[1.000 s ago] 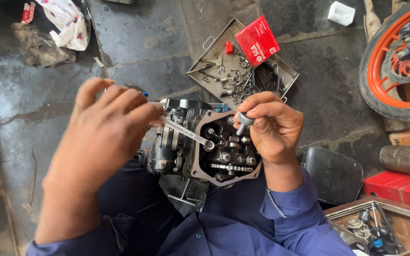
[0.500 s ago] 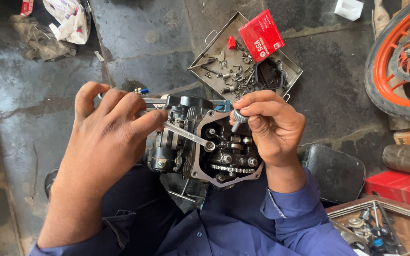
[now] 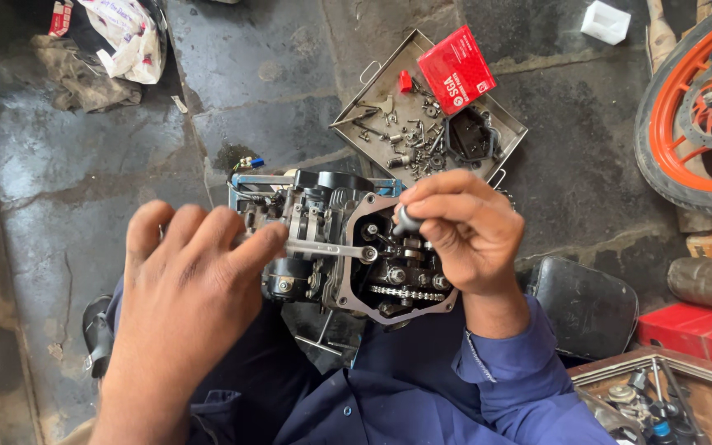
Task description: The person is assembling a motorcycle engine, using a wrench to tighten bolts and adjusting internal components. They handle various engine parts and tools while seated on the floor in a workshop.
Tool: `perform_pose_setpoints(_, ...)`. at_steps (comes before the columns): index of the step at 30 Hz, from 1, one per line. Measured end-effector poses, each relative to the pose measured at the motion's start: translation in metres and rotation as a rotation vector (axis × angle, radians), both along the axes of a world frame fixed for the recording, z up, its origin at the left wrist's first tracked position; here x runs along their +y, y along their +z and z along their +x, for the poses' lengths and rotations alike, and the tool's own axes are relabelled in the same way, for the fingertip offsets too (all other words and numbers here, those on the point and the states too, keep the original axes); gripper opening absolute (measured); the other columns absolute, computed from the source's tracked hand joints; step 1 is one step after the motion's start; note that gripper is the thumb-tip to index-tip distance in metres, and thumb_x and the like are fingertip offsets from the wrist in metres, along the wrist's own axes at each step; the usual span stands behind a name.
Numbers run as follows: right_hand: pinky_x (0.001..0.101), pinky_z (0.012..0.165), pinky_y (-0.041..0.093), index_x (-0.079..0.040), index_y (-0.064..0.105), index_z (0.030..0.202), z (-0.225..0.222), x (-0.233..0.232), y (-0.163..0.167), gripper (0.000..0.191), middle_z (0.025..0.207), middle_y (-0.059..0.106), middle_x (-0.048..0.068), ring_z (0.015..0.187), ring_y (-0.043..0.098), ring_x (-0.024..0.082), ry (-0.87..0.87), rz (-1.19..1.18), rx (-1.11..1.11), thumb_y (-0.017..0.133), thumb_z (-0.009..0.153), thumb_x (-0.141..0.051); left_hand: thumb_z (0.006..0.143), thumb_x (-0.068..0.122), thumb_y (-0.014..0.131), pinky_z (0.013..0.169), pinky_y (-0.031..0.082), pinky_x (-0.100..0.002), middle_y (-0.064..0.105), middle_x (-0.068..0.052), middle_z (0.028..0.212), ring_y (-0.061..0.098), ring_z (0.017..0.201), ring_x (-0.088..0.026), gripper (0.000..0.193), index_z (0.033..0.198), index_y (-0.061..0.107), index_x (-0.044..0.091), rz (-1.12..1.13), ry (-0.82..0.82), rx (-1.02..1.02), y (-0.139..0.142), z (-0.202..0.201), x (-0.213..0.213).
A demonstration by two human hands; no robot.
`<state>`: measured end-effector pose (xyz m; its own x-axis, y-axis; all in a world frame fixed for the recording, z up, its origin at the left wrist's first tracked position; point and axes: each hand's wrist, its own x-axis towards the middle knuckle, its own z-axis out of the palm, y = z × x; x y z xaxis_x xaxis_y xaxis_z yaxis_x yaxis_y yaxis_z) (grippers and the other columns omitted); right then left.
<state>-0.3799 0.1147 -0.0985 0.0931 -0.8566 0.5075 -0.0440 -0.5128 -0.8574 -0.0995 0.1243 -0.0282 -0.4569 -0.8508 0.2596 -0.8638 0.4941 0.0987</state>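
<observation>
My view has drifted little; the wrench [image 3: 323, 248] stays level. My left hand [image 3: 195, 284] grips its left end, its ring right on the engine [image 3: 348, 247], where my right hand [image 3: 463, 227] pinches a small tool [image 3: 406, 221].

Even daylight, soft shadows, mostly sharp.

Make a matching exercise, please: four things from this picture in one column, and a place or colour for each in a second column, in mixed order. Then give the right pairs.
Things
1. wrench
2. red box
3. wheel
4. chain

Places or colours
A. orange rim, at the right edge
B. inside the open engine
C. held by the left hand
D. lying on the metal tray

Pairs: 1-C, 2-D, 3-A, 4-B
</observation>
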Motion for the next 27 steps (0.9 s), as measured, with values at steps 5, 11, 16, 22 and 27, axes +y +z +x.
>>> perform_pose_setpoints(5,0.0273,0.083,0.064,0.002,0.071,0.106,0.001,-0.002,0.001,0.017,0.108,0.070,0.015,0.097,0.075,0.022,0.101,-0.138,0.112,0.071,0.102,-0.015,0.076,0.014,0.072,0.081,0.042,-0.040,0.056,-0.001,0.069,0.061,0.068,-0.023,0.029,0.104,0.074,0.020,0.124,-0.009,0.046,0.009,-0.004,0.023)
perform_pose_setpoints(11,0.0293,0.082,0.065,0.002,0.071,0.105,0.006,-0.001,0.006,0.016,0.106,0.072,0.017,0.096,0.077,0.023,0.174,-0.180,0.153,0.072,0.099,-0.013,0.082,0.025,0.073,0.063,0.039,-0.038,0.055,-0.001,0.056,0.060,0.051,-0.021,0.026,0.107,0.076,0.018,0.181,0.088,0.026,0.008,-0.013,0.048)
perform_pose_setpoints(16,0.0293,0.082,0.065,0.001,0.072,0.106,0.008,-0.001,0.014,0.014,0.106,0.072,0.016,0.096,0.077,0.024,0.182,-0.184,0.203,0.072,0.098,-0.010,0.084,0.028,0.072,0.060,0.038,-0.038,0.056,-0.002,0.059,0.059,0.046,-0.022,0.026,0.107,0.075,0.017,0.181,0.105,0.033,0.012,-0.016,0.053)
perform_pose_setpoints(22,0.0297,0.082,0.064,0.000,0.073,0.103,0.011,-0.001,0.016,0.010,0.105,0.073,0.014,0.095,0.077,0.024,0.178,-0.170,0.243,0.072,0.098,-0.009,0.083,0.028,0.071,0.060,0.038,-0.039,0.057,-0.003,0.059,0.059,0.045,-0.022,0.027,0.107,0.074,0.016,0.211,0.121,0.048,0.010,-0.018,0.055)
perform_pose_setpoints(27,0.0320,0.086,0.065,-0.001,0.073,0.102,0.012,0.000,0.020,0.009,0.106,0.073,0.014,0.099,0.078,0.026,0.177,-0.166,0.274,0.069,0.100,-0.008,0.083,0.028,0.071,0.060,0.038,-0.038,0.057,-0.002,0.059,0.059,0.049,-0.023,0.027,0.107,0.075,0.016,0.246,0.131,0.048,0.009,-0.018,0.056)
